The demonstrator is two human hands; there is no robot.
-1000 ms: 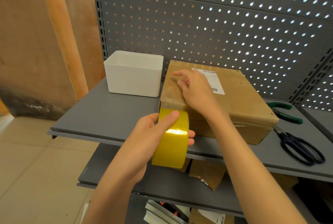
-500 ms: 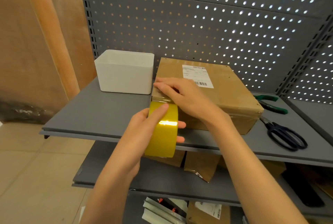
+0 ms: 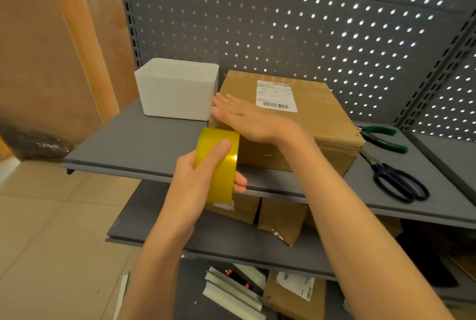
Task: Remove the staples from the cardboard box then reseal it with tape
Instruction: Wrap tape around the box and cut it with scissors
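Tape going on the box now.
My right hand (image 3: 247, 118) went flat on the cardboard box (image 3: 304, 124); my left hand (image 3: 203, 180) holds the yellow tape roll (image 3: 219, 162) just below it.

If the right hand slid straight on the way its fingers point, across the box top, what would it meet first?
Most likely the white bin. The right hand lies flat on the cardboard box, fingers aimed left past its edge, where the bin stands close beside; the gap is hard to judge.
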